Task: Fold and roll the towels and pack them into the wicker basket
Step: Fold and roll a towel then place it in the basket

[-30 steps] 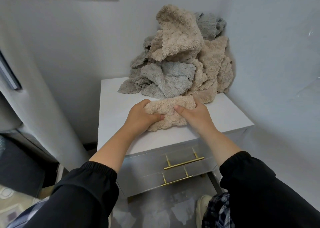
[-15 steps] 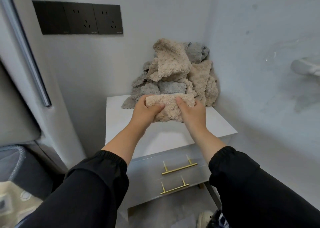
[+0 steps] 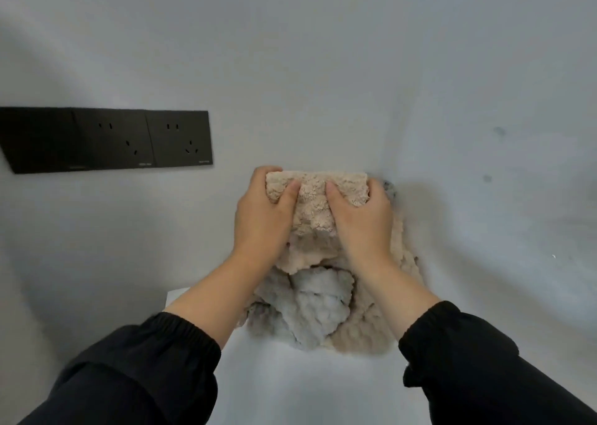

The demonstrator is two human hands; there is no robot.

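While the wicker basket lies outside the view, most of the frame is taken up by the pale wall, which meets a second wall in a corner on the right. Below it, the white worktop carries the pile of towels, a loose heap of beige and grey cloths pushed back into that corner. A black socket panel is fixed to the wall, well apart from the heap on the left.

The beige towel is held up in front of the corner, above the pile, with its lower part hanging towards the heap. Whether it touches the heap cannot be told. The left hand grips its upper left corner and the right hand grips its upper right corner, the two hands close together. On the left hand the fingers curl over the top edge; on the right they pass behind the cloth. Each thumb presses the front face, so the cloth is pinched on both sides.

Step in hand, as judged: one towel is out of the pile and is being folded or evened up before rolling. The next move calls for a flat spot on the worktop in front of the pile, aligned edges, then a tight roll from one short end. Most towels lie unfolded, so the task looks to be at an early stage.
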